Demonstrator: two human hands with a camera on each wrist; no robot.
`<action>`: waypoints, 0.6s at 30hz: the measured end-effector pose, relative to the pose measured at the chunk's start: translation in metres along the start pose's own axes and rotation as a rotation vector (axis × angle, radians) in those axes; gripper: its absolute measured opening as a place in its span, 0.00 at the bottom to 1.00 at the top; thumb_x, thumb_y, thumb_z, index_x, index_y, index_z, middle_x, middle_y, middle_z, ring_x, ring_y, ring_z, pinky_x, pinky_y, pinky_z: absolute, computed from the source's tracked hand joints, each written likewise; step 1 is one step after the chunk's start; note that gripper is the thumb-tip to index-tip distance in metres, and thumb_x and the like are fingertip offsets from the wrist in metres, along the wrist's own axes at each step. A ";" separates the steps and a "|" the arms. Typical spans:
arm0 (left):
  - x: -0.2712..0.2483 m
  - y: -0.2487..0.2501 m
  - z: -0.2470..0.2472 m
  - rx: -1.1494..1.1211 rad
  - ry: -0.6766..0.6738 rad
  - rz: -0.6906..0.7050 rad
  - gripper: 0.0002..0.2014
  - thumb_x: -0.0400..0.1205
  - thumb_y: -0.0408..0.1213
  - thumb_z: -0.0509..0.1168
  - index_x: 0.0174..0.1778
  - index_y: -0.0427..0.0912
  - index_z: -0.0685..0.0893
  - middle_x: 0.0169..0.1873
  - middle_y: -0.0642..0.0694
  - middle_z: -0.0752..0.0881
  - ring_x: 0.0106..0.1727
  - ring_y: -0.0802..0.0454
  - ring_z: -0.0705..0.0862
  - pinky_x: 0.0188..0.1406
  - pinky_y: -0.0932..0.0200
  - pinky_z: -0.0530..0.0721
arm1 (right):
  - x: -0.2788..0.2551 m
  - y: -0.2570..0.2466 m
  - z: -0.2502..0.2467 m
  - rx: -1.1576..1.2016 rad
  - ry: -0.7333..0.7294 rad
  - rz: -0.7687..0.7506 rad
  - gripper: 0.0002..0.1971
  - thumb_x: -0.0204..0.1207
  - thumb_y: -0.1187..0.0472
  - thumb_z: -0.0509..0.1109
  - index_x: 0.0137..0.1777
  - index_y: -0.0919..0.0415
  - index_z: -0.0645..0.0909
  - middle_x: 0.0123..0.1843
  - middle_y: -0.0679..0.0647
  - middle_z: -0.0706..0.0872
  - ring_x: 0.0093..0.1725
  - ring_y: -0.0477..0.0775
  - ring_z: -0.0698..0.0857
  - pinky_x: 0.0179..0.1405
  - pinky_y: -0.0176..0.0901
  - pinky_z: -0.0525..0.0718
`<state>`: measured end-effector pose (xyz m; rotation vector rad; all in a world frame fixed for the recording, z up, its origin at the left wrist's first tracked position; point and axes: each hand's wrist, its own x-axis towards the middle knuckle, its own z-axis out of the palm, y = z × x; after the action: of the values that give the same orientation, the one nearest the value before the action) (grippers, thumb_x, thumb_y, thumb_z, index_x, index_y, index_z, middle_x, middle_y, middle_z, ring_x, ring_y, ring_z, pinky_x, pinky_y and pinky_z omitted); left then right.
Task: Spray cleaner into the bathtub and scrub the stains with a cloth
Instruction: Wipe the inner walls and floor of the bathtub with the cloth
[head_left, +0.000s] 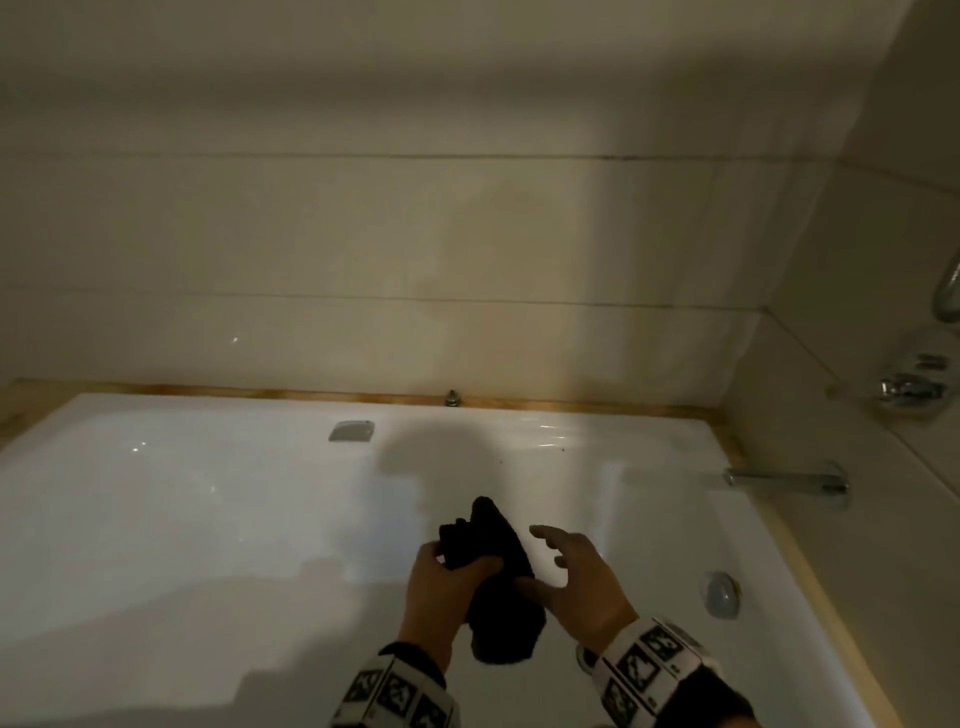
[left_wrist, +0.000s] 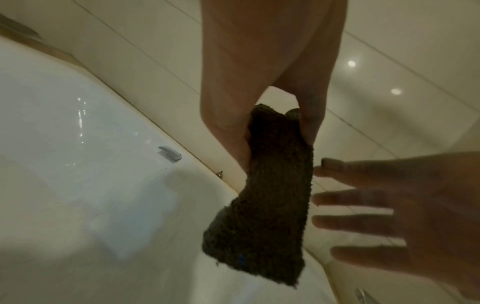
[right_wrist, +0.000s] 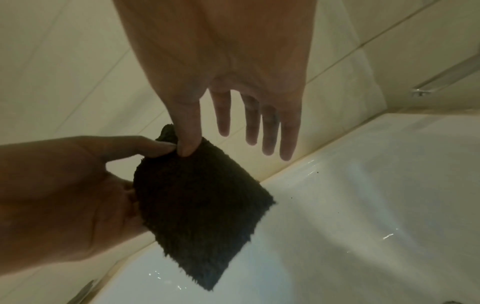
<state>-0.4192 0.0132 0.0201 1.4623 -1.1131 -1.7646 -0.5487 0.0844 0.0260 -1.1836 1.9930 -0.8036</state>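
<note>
Dark fuzzy terry cloth (head_left: 493, 566) hanging over white glossy bathtub (head_left: 208, 519), pinched at top by left hand (head_left: 441, 587). Right hand (head_left: 576, 577) spread, thumb only brushing cloth, holding nothing. Risk: loose pinch during handover, cloth drops into tub. No spray bottle visible.

Dim, warm, yellowish throughout. Soft and slightly blurred, grainy in darker parts. Glare specks on tub (head_left: 156, 467); two ceiling lamps mirrored in tiles (left_wrist: 374, 78). Broad shadows across tub floor. Wide-angle bending at edges.
</note>
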 end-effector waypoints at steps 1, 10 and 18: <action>-0.008 0.007 -0.003 -0.034 -0.007 0.012 0.27 0.71 0.29 0.75 0.65 0.37 0.73 0.53 0.39 0.83 0.52 0.39 0.85 0.50 0.45 0.86 | -0.006 -0.004 -0.002 0.015 -0.009 0.014 0.35 0.72 0.49 0.71 0.77 0.49 0.60 0.71 0.52 0.69 0.71 0.49 0.71 0.70 0.34 0.68; -0.066 0.041 0.000 -0.177 -0.146 0.034 0.17 0.75 0.30 0.72 0.60 0.36 0.81 0.53 0.37 0.87 0.52 0.39 0.87 0.46 0.47 0.88 | -0.035 -0.013 -0.017 0.530 -0.193 0.434 0.28 0.76 0.47 0.66 0.73 0.53 0.65 0.68 0.59 0.77 0.62 0.62 0.81 0.40 0.52 0.85; -0.070 0.045 -0.031 -0.146 -0.263 0.051 0.23 0.70 0.36 0.76 0.60 0.35 0.81 0.52 0.38 0.89 0.54 0.42 0.87 0.54 0.46 0.87 | -0.048 -0.033 -0.022 0.827 -0.098 0.301 0.10 0.75 0.69 0.69 0.55 0.63 0.77 0.55 0.65 0.83 0.55 0.68 0.84 0.49 0.70 0.84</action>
<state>-0.3767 0.0437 0.0921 1.1302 -1.1118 -1.9977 -0.5326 0.1186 0.0756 -0.4192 1.4517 -1.2075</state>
